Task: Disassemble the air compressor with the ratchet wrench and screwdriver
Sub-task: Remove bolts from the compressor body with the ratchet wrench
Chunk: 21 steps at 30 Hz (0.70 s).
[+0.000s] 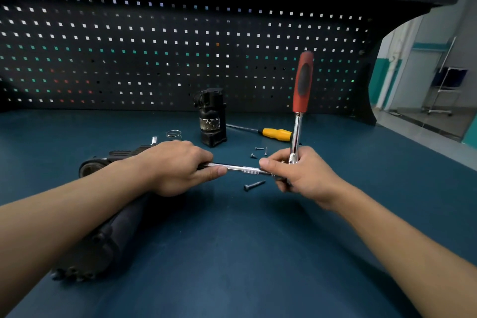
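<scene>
My right hand [296, 173] grips the head of the ratchet wrench [302, 90], whose red and black handle points straight up. A chrome extension bar [242, 168] runs level from the wrench head to my left hand [178, 165], which holds the bar's other end. The black compressor body [103, 240] lies on its side under my left forearm, partly hidden. A black motor unit [213, 116] stands upright further back. The yellow-handled screwdriver [276, 134] lies behind the wrench shaft.
Several loose screws [258, 152] lie between the hands and the motor, and a longer bolt [254, 185] lies just below the bar. A wire spring [173, 134] and a small metal pin [154, 140] sit at back left. A black pegboard [180, 54] walls the blue bench [232, 253].
</scene>
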Tool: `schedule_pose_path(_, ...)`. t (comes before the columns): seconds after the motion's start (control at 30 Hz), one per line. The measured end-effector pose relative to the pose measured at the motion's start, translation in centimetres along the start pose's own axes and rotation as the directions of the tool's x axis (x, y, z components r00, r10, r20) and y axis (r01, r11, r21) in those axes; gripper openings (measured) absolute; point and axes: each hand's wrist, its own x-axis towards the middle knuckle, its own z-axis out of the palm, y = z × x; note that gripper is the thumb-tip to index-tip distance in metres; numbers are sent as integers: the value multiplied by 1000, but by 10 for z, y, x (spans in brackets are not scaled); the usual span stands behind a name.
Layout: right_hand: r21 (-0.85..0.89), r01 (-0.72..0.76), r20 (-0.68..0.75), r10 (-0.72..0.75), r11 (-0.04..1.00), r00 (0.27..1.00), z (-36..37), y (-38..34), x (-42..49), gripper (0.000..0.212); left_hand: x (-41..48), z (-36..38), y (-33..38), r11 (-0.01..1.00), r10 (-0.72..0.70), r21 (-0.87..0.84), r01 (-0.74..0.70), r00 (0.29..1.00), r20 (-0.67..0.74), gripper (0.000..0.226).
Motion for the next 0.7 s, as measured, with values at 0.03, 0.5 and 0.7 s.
schedule_pose_path(0.03,-51,61,-11,-62,997,998,-1,1,0,25,0,0,0,1000,-2,-4,2,1000,-5,69)
schedule_pose_path(0.5,-379,533,-75,-599,757,797,0,16,7,8,1,-1,1,996,-56,-65,55,998,-16,68)
schedule_pose_path(0.7,-483,586,-20,-677,651,736,-5,23,20,19,1,0,-1,994,-67,-85,63,997,-36,60)
